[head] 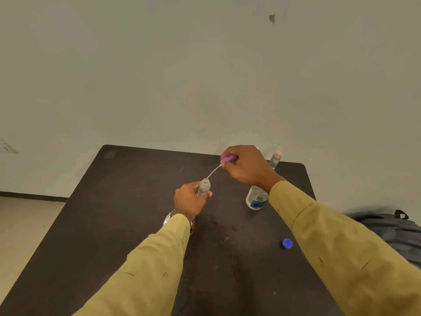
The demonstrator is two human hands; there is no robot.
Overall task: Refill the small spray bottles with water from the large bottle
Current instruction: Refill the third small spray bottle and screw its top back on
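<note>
From the head camera, the left hand (190, 199) grips a small clear plastic spray bottle (204, 187) above the middle of the dark rectangular table (136, 201), fingers curled round its body, neck uncapped. The right hand (247, 166), farther and to the right, pinches a purple spray cap (229, 158) between thumb and fingertips. Its thin clear dip tube (214, 171) slants down to the bottle's mouth; whether the tip is inside cannot be told.

A large clear water bottle with a blue label (256, 199) stands on the table behind the right wrist. A second small spray bottle with a pink cap (275, 159) stands at the far right edge. A round blue screw cap (287, 243) lies near right. A grey bag (391, 226) sits right of the table.
</note>
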